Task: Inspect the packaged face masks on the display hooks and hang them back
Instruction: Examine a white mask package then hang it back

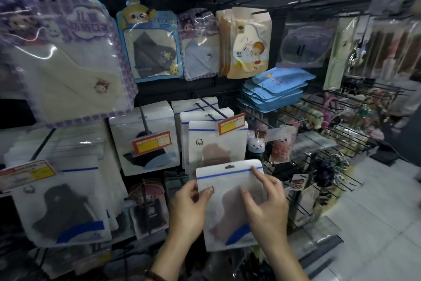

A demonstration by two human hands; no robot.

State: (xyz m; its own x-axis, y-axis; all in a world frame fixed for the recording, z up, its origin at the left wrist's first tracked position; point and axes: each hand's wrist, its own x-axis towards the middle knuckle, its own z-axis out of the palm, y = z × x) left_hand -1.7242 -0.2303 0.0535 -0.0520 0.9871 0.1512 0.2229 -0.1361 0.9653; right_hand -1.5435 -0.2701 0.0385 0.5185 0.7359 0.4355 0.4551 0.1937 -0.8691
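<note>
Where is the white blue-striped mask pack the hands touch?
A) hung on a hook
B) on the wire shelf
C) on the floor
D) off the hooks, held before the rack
D: the left hand pinches the mask pack at its left edge, its hang hole free of any hook.

A dark wall (206, 90) stands behind; black wire racks (337, 131) fill the right, above a pale tiled floor (376, 223).
</note>
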